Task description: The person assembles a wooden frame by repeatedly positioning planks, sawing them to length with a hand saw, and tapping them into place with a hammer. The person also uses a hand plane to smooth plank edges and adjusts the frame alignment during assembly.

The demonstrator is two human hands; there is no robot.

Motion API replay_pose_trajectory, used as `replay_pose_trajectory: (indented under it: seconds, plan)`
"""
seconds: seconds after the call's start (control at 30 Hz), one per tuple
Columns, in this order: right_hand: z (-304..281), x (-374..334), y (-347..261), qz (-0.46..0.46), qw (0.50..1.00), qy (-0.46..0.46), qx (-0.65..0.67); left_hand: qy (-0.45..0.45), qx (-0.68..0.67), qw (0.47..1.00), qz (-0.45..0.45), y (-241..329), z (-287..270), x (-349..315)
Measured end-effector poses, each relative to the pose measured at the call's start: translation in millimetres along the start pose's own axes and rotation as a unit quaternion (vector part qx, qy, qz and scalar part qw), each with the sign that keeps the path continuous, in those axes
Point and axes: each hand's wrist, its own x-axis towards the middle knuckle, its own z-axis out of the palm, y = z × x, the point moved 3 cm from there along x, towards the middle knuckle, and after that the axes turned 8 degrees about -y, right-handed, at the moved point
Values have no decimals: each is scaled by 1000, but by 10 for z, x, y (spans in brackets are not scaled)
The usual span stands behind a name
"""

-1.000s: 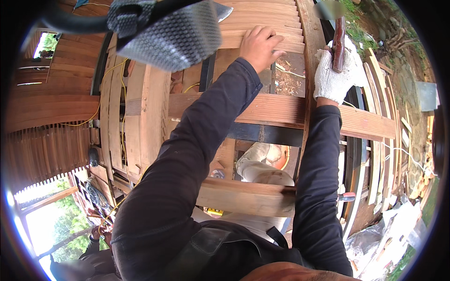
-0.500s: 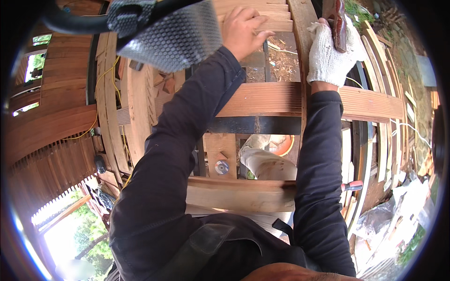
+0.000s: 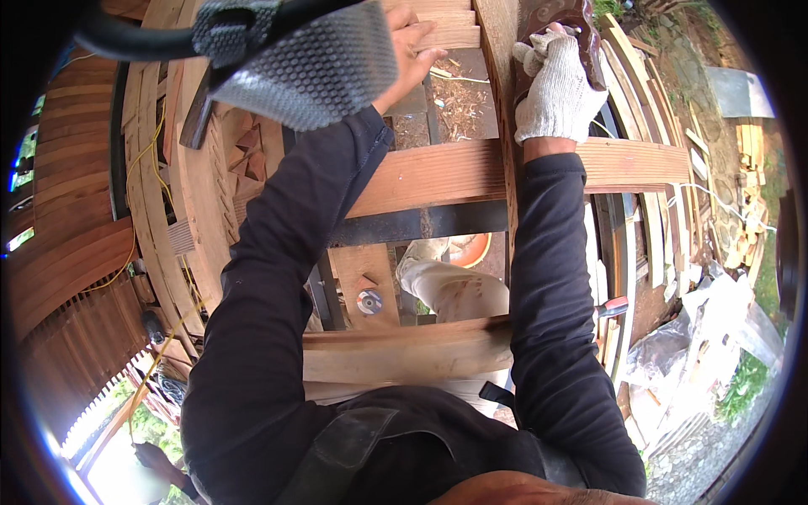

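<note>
My right hand (image 3: pixel 562 84), in a white knitted glove, grips a glossy dark-brown carved board (image 3: pixel 539 80) with a wavy edge. That board lies along the right side of a long upright plank (image 3: pixel 498 59). Bare and stretched out, my left hand (image 3: pixel 411 52) rests on light wooden boards (image 3: pixel 450 35) at the far middle, its thumb apart from the fingers. A grey textured pad (image 3: pixel 316 71) in front of the camera covers part of that hand.
A reddish crossbeam (image 3: pixel 446 175) runs under my forearms, with a nearer beam (image 3: pixel 404 358) by my body. A cutting disc (image 3: pixel 369 301) lies on a board below. An orange bucket (image 3: pixel 473 251) stands lower. Right are wood strips (image 3: pixel 652 236) and plastic sheeting (image 3: pixel 707 320).
The carved board has turned from edge-on to show more of its face, under my gloved hand. The whole view has shifted, so both hands sit further left and higher.
</note>
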Motion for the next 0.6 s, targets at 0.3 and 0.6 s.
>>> replay_pose_trajectory:
  seconds: [0.3, 0.6]
  plan:
    - [98, 50, -43, 0, 1000, 14, 4, 58, 32, 997, 40, -57, 104, -23]
    - [95, 12, -46, 3, 1000, 17, 8, 53, -5, 998, 40, -21, 86, 6]
